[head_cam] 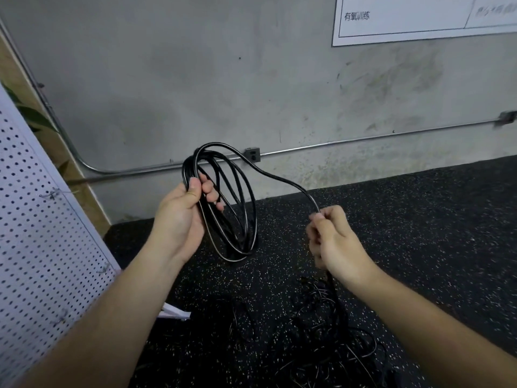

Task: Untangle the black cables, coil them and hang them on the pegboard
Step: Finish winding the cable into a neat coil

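Note:
My left hand (183,217) grips a coil of black cable (240,219) made of several loops, held upright in front of the wall. One strand arcs from the top of the coil rightward and down to my right hand (334,242), which pinches it between thumb and fingers. Below my right hand the same cable drops to a tangle of black cables (321,331) lying on the floor. The white pegboard (36,233) leans at the left, with small wire hooks on it.
Black speckled rubber flooring (419,233) runs up to a grey concrete wall (195,79). A metal conduit (363,141) with a junction box (252,154) crosses the wall low down. A white printed sheet (419,21) hangs at the upper right.

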